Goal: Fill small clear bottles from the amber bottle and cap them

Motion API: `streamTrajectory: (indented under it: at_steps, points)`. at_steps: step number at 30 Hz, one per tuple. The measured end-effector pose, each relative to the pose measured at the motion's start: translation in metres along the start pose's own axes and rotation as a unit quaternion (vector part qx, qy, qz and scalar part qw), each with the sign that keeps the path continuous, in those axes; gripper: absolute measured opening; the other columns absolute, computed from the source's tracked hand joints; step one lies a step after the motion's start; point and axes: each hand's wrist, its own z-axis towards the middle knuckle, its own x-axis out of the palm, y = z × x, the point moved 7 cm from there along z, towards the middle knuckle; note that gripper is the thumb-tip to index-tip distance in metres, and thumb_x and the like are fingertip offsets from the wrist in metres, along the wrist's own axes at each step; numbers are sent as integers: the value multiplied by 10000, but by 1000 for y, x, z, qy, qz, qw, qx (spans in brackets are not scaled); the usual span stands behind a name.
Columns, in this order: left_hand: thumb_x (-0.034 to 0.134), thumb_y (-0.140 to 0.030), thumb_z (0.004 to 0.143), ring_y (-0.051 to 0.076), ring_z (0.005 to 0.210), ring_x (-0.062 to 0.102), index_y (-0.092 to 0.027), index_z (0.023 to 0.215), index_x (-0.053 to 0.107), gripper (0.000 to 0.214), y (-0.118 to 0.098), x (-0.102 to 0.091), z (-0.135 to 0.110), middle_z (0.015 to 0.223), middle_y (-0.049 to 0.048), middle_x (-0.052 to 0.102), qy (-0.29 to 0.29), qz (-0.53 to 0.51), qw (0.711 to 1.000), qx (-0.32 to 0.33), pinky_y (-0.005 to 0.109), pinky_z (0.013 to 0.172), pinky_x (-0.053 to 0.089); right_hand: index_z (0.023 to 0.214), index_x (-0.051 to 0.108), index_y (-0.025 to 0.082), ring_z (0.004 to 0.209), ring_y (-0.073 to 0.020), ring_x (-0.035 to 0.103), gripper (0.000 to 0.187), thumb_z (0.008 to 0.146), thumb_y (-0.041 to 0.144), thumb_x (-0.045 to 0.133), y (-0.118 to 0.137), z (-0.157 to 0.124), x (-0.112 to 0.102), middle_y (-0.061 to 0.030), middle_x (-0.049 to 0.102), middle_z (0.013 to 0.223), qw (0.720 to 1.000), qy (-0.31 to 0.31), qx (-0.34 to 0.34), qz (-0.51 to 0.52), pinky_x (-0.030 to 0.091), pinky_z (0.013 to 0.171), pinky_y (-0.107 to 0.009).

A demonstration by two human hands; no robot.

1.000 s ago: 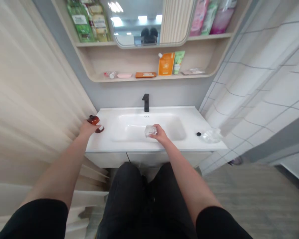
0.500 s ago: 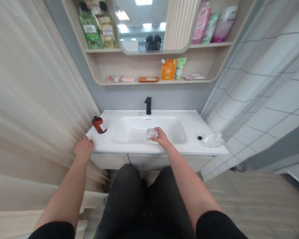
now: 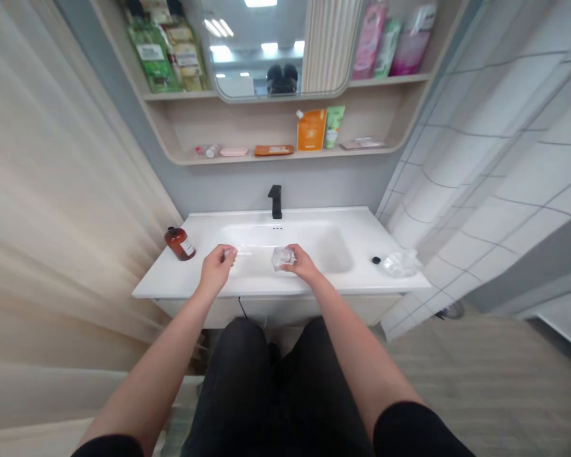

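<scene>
Your right hand [image 3: 304, 264] grips clear glass jar [image 3: 283, 258] over basin [image 3: 335, 251], held above bowl — left hand [image 3: 215, 270] curled near it, contents cannot tell; amber bottle [image 3: 179, 244] stands left on counter, out of their way.

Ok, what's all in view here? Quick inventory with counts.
washbasin: 1, white, centre
faucet: 1, black, back of basin
amber bottle: 1, brown, white label, left of basin
clear cube-shaped container: 1, clear, over basin
black cap: 1, black, right of basin
plastic wrap: 1, clear, right of cap
mirror: 1, above basin
shelf: 1, light wood, around mirror
orange pouch: 1, orange, shelf
green tube: 1, green, beside pouch
curtain: 1, beige, left
tiled wall: 1, white, right
left hand: 1, above basin's near edge
right hand: 1, gripping container
</scene>
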Motion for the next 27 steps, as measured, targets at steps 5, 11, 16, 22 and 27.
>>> streamTrajectory:
  at_steps: [5,11,16,22,27]
  points:
    - [632,-520,971,186,695,632,-233,957,736,306,-53,48,29,733,-5,690,34,49,996,68,306,705,490,1182,559,276,873,-220,655,679,633,474,906,2,-1,1,20,665,1028,1000,6,7,13,551,853,-382]
    - [649,-461,967,216,696,652,-241,918,762,252,-65,77,46,754,24,731,87,131,983,97,330,689,462,1181,578,274,865,-221,648,690,614,459,924,10,-3,-1,16,674,1027,1000,-2,1,-17,538,835,-370]
    - [669,-436,954,256,754,688,-261,939,784,210,-61,108,45,806,59,761,155,170,963,137,364,728,507,1175,619,266,861,-224,647,659,617,433,929,11,-3,1,14,693,996,999,8,-10,-33,539,828,-368]
    - [712,-337,925,278,1040,753,-255,1192,748,282,-29,137,25,1175,96,803,103,58,988,101,420,951,600,1143,650,259,919,-238,662,645,596,427,948,11,-2,0,-4,722,1048,999,-1,-17,-52,537,876,-381]
    - [624,-348,1002,256,1087,767,-264,1315,681,329,0,150,11,1281,93,787,81,-29,995,54,429,1011,614,1124,659,258,875,-238,665,620,606,423,956,8,-2,-1,-3,730,1010,997,-3,2,-73,527,851,-376]
